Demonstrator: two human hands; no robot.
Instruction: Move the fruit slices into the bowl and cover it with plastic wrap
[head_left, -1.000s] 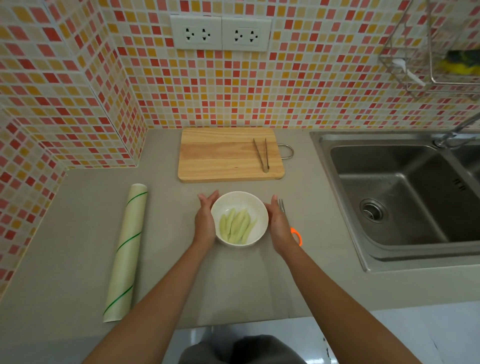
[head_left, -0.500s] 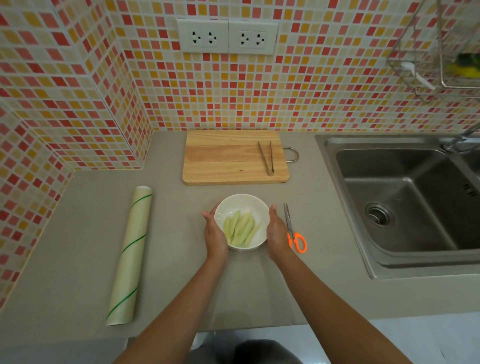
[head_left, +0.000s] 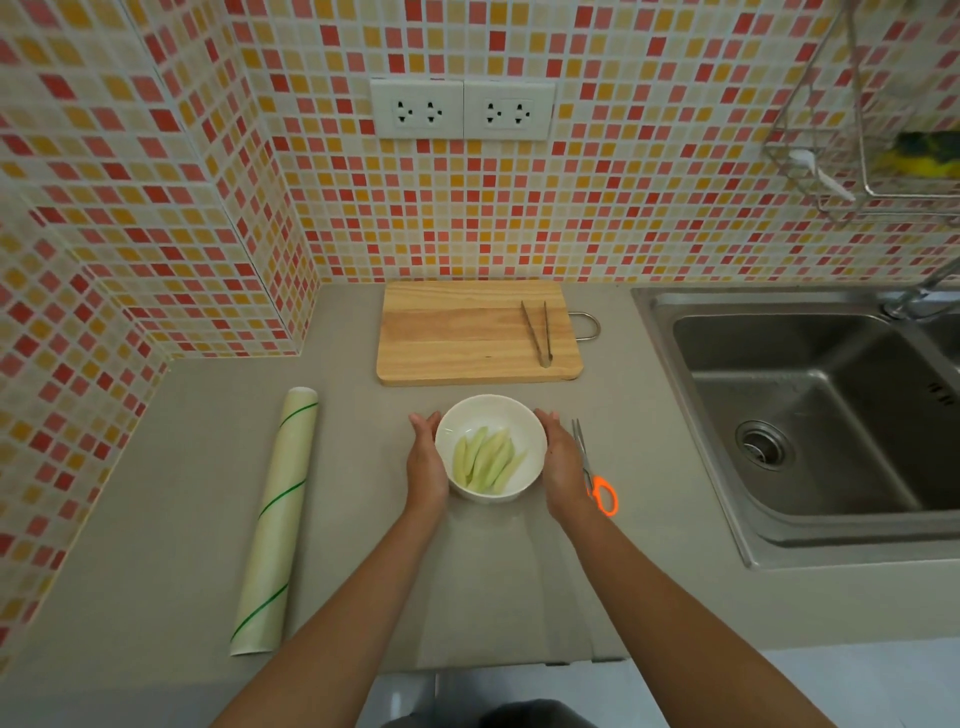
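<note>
A white bowl stands on the grey counter in front of the cutting board. Several pale green fruit slices lie inside it. My left hand presses flat against the bowl's left side and my right hand against its right side, so both cup it. A faint clear sheet of plastic wrap seems to lie on the counter from the bowl to the front edge. I cannot tell whether wrap covers the bowl's top. The plastic wrap roll lies to the left.
A wooden cutting board with metal tongs on it sits behind the bowl. Orange-handled scissors lie just right of my right hand. A steel sink is at the right. Tiled walls close the back and left.
Both hands stay cupped on the bowl and have slid a little along its sides. The scissors, earlier partly covered by my right hand, now show more. The view has shifted slightly.
</note>
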